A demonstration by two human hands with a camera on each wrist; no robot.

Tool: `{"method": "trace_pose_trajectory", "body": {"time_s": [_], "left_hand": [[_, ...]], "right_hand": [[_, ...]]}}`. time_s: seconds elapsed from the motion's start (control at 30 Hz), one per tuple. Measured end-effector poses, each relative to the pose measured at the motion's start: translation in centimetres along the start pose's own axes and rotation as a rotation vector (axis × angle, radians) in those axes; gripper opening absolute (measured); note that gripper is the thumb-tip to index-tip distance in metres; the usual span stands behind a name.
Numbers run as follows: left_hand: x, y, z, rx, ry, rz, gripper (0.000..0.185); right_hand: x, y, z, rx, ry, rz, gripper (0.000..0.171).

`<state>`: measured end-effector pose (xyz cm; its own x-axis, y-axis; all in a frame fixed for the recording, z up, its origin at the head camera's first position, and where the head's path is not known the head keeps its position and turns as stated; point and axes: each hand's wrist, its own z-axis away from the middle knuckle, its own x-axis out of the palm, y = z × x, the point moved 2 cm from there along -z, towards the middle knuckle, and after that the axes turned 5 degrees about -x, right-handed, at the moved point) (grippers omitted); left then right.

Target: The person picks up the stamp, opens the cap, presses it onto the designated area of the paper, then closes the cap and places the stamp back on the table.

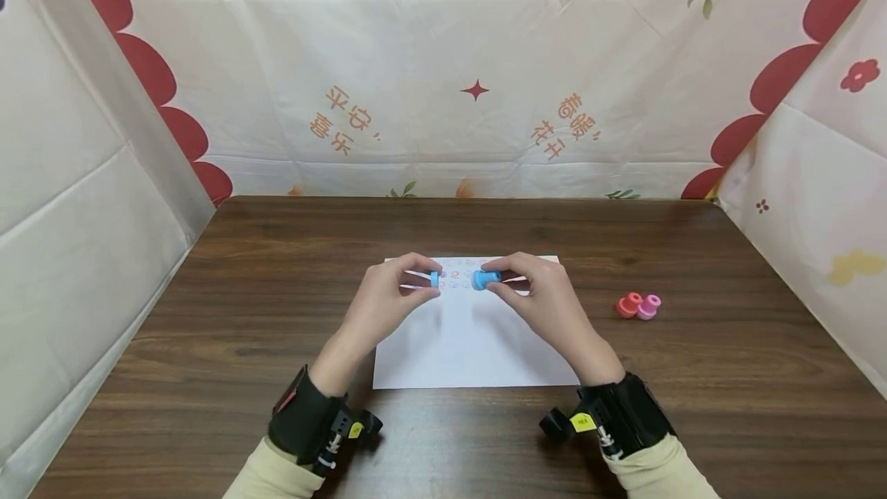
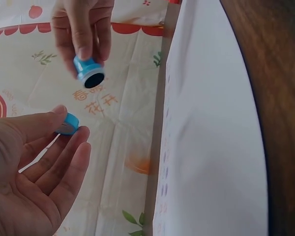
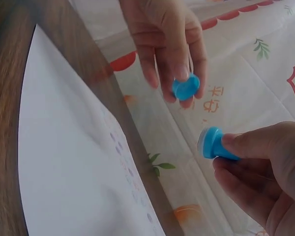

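Between thumb and fingertips, my left hand (image 1: 397,287) pinches a small round blue cap (image 2: 69,124), its hollow side showing in the right wrist view. My right hand (image 1: 537,287) grips a blue toy stamp (image 1: 487,279) by its handle, with the dark round stamping face (image 2: 94,80) uncovered and turned toward the cap. A short gap separates stamp and cap. Both are held above a white sheet of paper (image 1: 471,345), whose far part carries rows of small red, blue and purple stamped prints (image 1: 455,274).
To the right of the paper, a red stamp (image 1: 628,305) and a pink stamp (image 1: 649,307) stand side by side on the brown wooden table (image 1: 728,345). A printed white cloth (image 1: 430,45) hangs behind the table and along both sides.
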<state>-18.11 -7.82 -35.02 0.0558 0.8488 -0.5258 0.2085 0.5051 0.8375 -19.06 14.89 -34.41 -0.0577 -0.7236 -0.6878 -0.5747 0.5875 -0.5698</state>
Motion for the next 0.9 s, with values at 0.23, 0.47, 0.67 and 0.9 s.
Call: {"method": "trace_pose_trajectory", "body": {"time_s": [0.23, 0.47, 0.67, 0.9], "left_hand": [[1.2, 0.0, -0.1, 0.019, -0.022, 0.017, 0.028], [2.0, 0.0, -0.4, 0.029, -0.041, 0.025, 0.029], [2.4, 0.1, -0.5, 0.024, -0.045, 0.052, 0.029], [2.9, 0.5, -0.5, 0.041, -0.043, 0.080, 0.029]], "right_hand": [[0.3, -0.1, 0.4, 0.004, 0.020, -0.088, 0.026], [0.7, -0.1, 0.5, 0.002, 0.027, -0.127, 0.025], [1.0, -0.3, 0.6, 0.001, 0.026, -0.140, 0.026], [1.0, -0.5, 0.5, -0.002, 0.042, -0.170, 0.026]]}}
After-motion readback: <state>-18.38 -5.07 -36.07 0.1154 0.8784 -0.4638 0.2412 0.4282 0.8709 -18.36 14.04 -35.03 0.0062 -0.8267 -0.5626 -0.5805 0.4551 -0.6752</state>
